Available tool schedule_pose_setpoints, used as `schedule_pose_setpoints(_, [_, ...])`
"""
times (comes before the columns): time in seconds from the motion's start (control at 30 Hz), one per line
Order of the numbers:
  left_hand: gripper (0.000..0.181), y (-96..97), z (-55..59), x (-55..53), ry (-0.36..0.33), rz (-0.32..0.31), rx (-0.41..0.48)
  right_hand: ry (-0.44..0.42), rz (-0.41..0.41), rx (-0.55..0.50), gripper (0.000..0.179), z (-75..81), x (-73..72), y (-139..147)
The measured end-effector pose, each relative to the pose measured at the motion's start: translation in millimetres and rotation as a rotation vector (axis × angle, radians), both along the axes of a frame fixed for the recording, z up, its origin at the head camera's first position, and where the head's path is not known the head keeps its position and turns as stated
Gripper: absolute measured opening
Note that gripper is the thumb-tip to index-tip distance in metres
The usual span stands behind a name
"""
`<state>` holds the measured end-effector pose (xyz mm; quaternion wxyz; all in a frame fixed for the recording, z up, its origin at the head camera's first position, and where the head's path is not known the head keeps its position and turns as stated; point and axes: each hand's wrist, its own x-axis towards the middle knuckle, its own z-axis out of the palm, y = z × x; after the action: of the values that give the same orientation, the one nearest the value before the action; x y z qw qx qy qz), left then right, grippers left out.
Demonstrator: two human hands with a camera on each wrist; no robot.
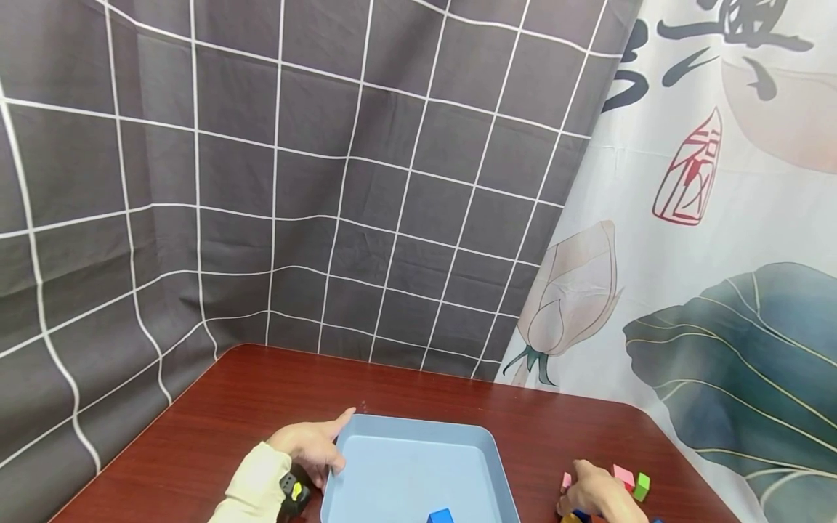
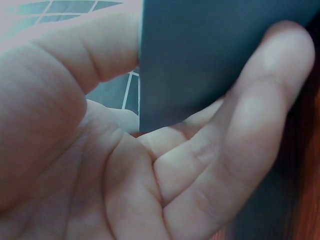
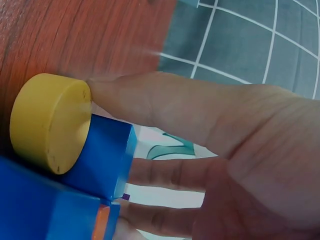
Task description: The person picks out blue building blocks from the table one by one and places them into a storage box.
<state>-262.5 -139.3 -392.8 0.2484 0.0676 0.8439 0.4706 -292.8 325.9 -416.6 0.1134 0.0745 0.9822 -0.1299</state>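
My left hand [image 1: 309,444] grips the left wall of a light blue tray [image 1: 492,465], the thumb over the rim. In the left wrist view, the tray wall [image 2: 192,65] runs between the thumb and the curled fingers. One blue block [image 1: 441,516] lies in the tray near the bottom edge of the head view. Over at the right, my right hand [image 1: 593,489] reaches down among toy blocks. Its thumb tip is right at the edge of a yellow cylinder [image 3: 65,125]. The extended fingers pass behind a blue block [image 3: 107,155], which hides their tips.
Around the right hand are a pink block [image 1: 623,476], a green block [image 1: 642,487] and a smaller pink piece [image 1: 566,481]. Another blue block [image 3: 40,205] and an orange piece [image 3: 101,222] show close by. A grid-patterned curtain [image 1: 314,181] hangs behind the dark red table [image 1: 261,392].
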Motion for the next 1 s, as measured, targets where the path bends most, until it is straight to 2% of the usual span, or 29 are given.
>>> schedule_pose_setpoints(0.1, [0.101,0.0,0.2,0.2,0.002,0.0,-0.002,0.003,0.022,-0.011,0.052,7.9,7.3,-7])
schedule_pose_setpoints(0.2, [0.101,0.0,0.2,0.4,0.003,0.0,-0.003,0.022,0.036,-0.015,0.046,22.3,20.2,-19])
schedule_pose_setpoints(0.37, [0.101,0.1,-0.2,0.4,0.007,0.001,-0.003,0.039,0.065,-0.024,0.044,36.3,33.3,-29])
schedule_pose_setpoints(0.63, [0.101,0.0,-0.6,0.1,0.009,0.0,-0.006,0.024,0.061,-0.054,0.047,30.6,32.7,-31])
schedule_pose_setpoints(0.8, [0.101,0.0,-0.9,0.5,0.011,0.001,-0.008,0.03,0.069,-0.074,0.038,28.0,33.4,-33])
schedule_pose_setpoints(1.0, [0.101,-0.3,-2.2,-0.1,0.011,0.008,-0.006,0.0,0.065,-0.1,0.037,28.5,32.7,-35])
